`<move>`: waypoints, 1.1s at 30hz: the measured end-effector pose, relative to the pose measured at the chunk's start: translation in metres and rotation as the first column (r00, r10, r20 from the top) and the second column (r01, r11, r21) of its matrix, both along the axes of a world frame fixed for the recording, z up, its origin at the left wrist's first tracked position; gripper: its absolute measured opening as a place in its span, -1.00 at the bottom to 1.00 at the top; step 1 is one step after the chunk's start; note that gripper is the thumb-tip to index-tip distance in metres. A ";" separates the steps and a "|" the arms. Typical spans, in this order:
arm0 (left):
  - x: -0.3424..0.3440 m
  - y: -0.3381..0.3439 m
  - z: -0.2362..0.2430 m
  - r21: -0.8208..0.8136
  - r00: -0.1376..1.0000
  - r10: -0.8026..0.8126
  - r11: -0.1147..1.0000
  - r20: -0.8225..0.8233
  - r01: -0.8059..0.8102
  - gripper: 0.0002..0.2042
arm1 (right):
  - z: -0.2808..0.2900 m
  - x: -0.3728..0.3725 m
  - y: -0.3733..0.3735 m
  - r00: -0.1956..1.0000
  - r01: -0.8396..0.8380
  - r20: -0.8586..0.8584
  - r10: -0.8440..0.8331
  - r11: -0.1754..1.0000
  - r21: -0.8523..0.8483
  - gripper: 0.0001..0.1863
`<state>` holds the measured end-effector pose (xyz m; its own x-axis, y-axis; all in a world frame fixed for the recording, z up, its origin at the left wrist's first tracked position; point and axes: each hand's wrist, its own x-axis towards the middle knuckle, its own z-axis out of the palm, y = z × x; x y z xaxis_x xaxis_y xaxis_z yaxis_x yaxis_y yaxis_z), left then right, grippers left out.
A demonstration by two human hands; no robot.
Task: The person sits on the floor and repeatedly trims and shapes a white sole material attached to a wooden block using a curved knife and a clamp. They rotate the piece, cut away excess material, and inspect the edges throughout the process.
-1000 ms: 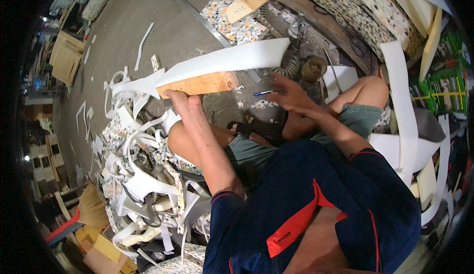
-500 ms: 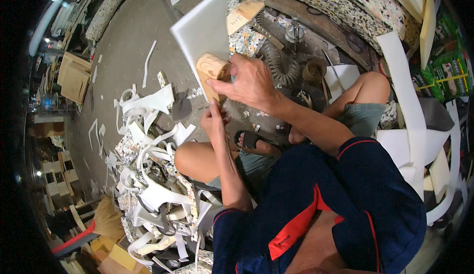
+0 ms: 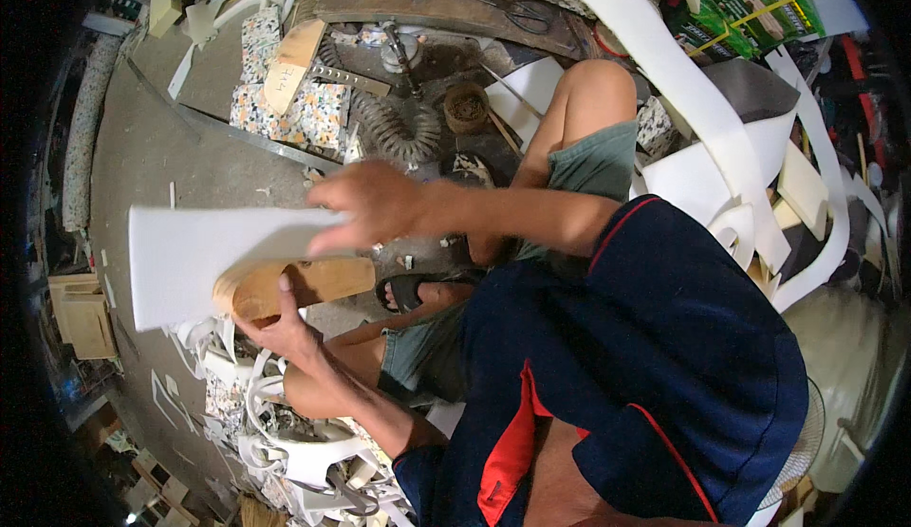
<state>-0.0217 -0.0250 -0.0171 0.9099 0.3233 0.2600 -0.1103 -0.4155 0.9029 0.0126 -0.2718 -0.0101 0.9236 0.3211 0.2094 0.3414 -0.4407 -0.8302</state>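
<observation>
My left hand [image 3: 288,331] grips a rounded wooden block [image 3: 334,277] near its curved left end, thumb on the pale wood. A broad white foam piece [image 3: 176,252] lies against the block's far side, reaching out to the left. My right hand [image 3: 370,208], blurred by motion, hovers over the right part of the foam with thumb and fingers apart, just beyond the block.
Beyond my hands are a coiled hose [image 3: 408,130], a metal tool [image 3: 399,50], a brown pot [image 3: 466,107], a wooden board [image 3: 294,57], speckled foam and a wooden beam [image 3: 361,5] with scissors. Foam offcuts [image 3: 304,451] pile at lower left; long white strips [image 3: 683,91] at right.
The block and foam have swung round to lie sideways, lower and further left. My right hand has let go of the block, and the view has turned.
</observation>
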 end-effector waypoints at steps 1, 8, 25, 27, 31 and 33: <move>0.003 0.001 -0.003 -0.098 1.000 -0.006 0.995 0.027 0.008 -0.37 | -0.030 0.007 -0.030 0.989 0.080 0.126 -0.080 0.997 0.005 -0.45; 0.016 0.035 0.001 -0.459 1.000 -0.009 0.888 0.029 0.021 -0.41 | 0.010 -0.036 -0.307 0.418 0.881 0.199 -0.886 0.449 0.146 -0.75; 0.035 -0.002 0.071 -0.375 0.999 0.026 0.927 0.040 -0.009 -0.47 | -0.383 -0.185 -0.327 0.857 0.408 0.016 -0.516 0.658 -0.633 -0.52; 0.033 0.002 0.061 -0.494 0.999 0.002 0.869 0.041 0.019 -0.47 | -0.400 -0.204 -0.407 0.695 0.587 -0.149 -0.703 0.675 -0.447 -0.52; 0.022 -0.006 0.086 -0.416 0.995 -0.058 0.905 0.079 0.086 -0.44 | -0.327 -0.217 -0.345 0.611 0.414 -0.162 -0.774 0.488 -0.768 -0.63; 0.021 -0.004 0.079 -0.375 0.995 -0.063 0.923 0.078 0.088 -0.43 | -0.228 -0.229 -0.331 0.566 0.476 -0.074 -0.821 0.399 -0.784 -0.69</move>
<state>-0.0010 -0.0289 0.0616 0.9210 0.3400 0.1902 -0.1900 -0.0340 0.9812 -0.2162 -0.6025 -0.2378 0.8164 -0.5450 -0.1911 -0.5756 -0.7950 -0.1915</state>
